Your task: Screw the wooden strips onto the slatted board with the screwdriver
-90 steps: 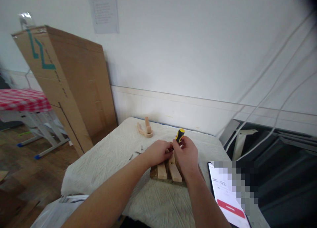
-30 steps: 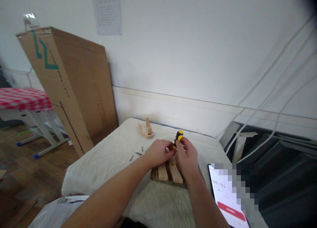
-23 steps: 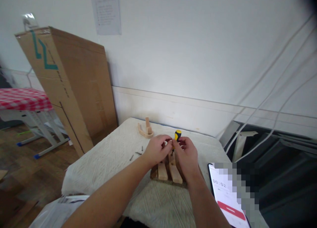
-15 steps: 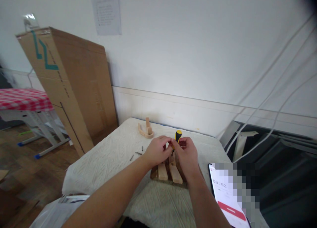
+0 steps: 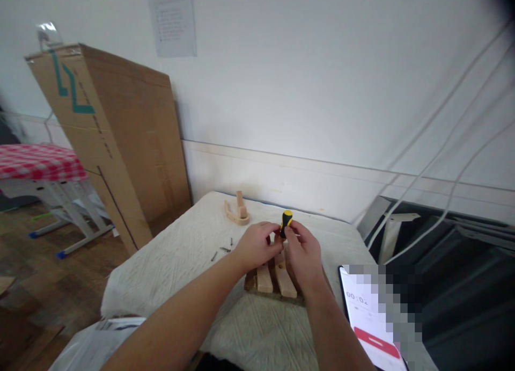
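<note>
My right hand [image 5: 304, 250] is closed around the short screwdriver [image 5: 286, 224], which has a black and yellow handle and stands nearly upright. Close against it, the fingertips of my left hand [image 5: 257, 246] are pinched together; what lies between them is hidden, as is the screwdriver's tip. Beneath both hands are two pale wooden pieces, a straighter one [image 5: 264, 279] and a curved one [image 5: 286, 281] with a hole in it. They lie on a brown wooden board [image 5: 251, 283]. Several loose screws [image 5: 225, 249] rest on the cloth to the left of my left hand.
A white textured cloth [image 5: 173, 263] covers the table. Curved wooden pieces [image 5: 237, 216] lie near its back edge. At the right is a phone [image 5: 364, 312] showing a timer. A tall cardboard box [image 5: 137, 145] stands on the left, and white cables [image 5: 434, 156] hang on the right.
The screwdriver's handle has shifted slightly left and stands more upright. My right fingers have changed their hold on it. My left hand stays nearly in place.
</note>
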Available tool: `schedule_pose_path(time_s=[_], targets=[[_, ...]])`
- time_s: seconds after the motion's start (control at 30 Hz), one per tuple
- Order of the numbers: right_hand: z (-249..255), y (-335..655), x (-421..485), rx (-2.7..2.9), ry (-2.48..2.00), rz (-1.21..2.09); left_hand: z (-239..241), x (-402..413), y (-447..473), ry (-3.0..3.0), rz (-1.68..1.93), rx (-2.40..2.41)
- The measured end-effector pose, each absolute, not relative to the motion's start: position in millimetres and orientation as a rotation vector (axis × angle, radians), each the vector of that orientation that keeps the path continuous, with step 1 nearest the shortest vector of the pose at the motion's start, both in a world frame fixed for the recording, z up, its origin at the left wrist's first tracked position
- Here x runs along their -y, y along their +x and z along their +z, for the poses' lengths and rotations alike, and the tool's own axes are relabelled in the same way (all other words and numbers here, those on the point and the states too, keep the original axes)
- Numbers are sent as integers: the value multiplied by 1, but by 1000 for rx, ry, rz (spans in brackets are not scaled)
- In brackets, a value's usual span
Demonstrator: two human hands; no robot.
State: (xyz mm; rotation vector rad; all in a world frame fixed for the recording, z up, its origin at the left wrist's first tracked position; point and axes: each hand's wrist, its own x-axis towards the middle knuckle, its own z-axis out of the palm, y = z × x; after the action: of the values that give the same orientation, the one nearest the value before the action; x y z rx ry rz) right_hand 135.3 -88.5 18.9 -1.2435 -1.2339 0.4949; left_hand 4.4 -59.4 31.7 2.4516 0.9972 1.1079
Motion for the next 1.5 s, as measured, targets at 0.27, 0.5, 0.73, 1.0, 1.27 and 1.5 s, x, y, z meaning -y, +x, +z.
schedule_pose_path(time_s=[0.27, 0.5, 0.73, 1.0, 1.27, 1.5], targets=[[24, 134, 90, 1288, -1280, 472, 32, 61, 6, 2440, 1186, -1028], [24, 132, 89, 1274, -1316, 481, 29, 57, 6, 2489, 1119, -1045], [21, 134, 90, 1364, -1173, 401, 29, 59, 6, 2478, 1151, -925], [19, 133, 89, 1368, -1235, 385, 31, 62, 6, 2444, 1168, -979], [20, 131, 87, 1333, -1269, 396, 27, 60, 7, 2385, 1160, -1050], [23, 130, 89, 1295, -1282, 410, 28, 60, 7, 2421, 1170, -1051]])
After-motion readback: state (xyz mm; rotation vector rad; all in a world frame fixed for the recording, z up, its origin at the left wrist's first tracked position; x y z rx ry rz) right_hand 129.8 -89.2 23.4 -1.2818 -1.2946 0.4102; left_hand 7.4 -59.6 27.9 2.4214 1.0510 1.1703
